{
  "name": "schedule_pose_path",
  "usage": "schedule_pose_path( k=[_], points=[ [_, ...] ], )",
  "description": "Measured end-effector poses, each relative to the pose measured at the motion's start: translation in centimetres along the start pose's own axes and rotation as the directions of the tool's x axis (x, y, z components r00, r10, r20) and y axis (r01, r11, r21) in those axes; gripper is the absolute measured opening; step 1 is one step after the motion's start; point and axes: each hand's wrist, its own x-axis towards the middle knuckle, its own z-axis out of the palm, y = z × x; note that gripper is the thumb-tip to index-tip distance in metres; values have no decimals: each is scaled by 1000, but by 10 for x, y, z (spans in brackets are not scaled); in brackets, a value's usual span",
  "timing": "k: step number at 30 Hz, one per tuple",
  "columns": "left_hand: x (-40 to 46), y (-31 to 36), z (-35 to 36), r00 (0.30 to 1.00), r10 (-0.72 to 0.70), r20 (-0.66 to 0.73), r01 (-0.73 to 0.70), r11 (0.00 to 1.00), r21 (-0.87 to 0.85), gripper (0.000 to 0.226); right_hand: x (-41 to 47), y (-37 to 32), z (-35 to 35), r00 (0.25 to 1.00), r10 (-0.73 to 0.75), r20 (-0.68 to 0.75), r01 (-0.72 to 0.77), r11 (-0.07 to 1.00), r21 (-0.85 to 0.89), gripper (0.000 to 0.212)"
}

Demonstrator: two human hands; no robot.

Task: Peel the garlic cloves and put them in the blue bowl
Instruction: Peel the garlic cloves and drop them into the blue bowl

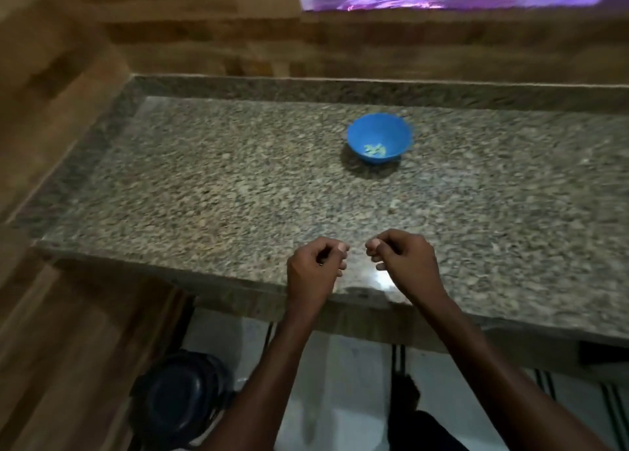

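Right now I am looking down at a speckled granite surface [238, 178] with both hands hovering just above its near edge, close together but not touching. My left hand [315, 267] is curling its fingers inward, thumb meeting the fingertips; the blur is keeping me from seeing whether anything small is sitting in that grip. My right hand [405, 263] is mirroring it, fingers curled and thumb pressed toward the index finger, and again I cannot tell if its grip is holding a clove, a scrap of skin or nothing at all.

The blue bowl [380, 137] is sitting well beyond the hands, toward the far edge of the surface and slightly right of the middle. A few small pale pieces [374, 149] are lying at its bottom; they are too small for me to name with certainty.

Wood-patterned walls [51, 76] are closing in the surface at the left and back. Below the near edge, a dark round container [180, 399] is standing on a light floor [340, 365].
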Motion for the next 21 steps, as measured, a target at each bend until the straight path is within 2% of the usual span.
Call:
schedule_pose_path(
  k=[7, 10, 13, 15, 17, 21],
  points=[
    [60, -3, 118, 990, 37, 134, -63, 980, 190, 11, 63, 60, -85, 995, 75, -67, -81, 992, -98, 19],
    [82, -13, 141, 986, 51, 156, -101, 939, 330, 20, 87, 77, -93, 993, 99, -70, -111, 975, -192, 17],
    [97, -29, 150, 969, 89, 232, -213, 781, 587, 33, 111, 87, -90, 990, 130, -54, -139, 963, -229, 11],
    [98, -42, 151, 952, 100, 288, -279, 669, 689, 34, 128, 90, -84, 989, 139, -41, -145, 955, -259, 10],
    [95, -50, 149, 938, 130, 322, -331, 615, 716, 38, 146, 90, -77, 989, 149, -23, -149, 949, -276, 11],
    [99, -58, 141, 913, 177, 367, -393, 625, 674, 40, 177, 90, -56, 992, 124, -2, -119, 942, -313, 5]
  ],
)
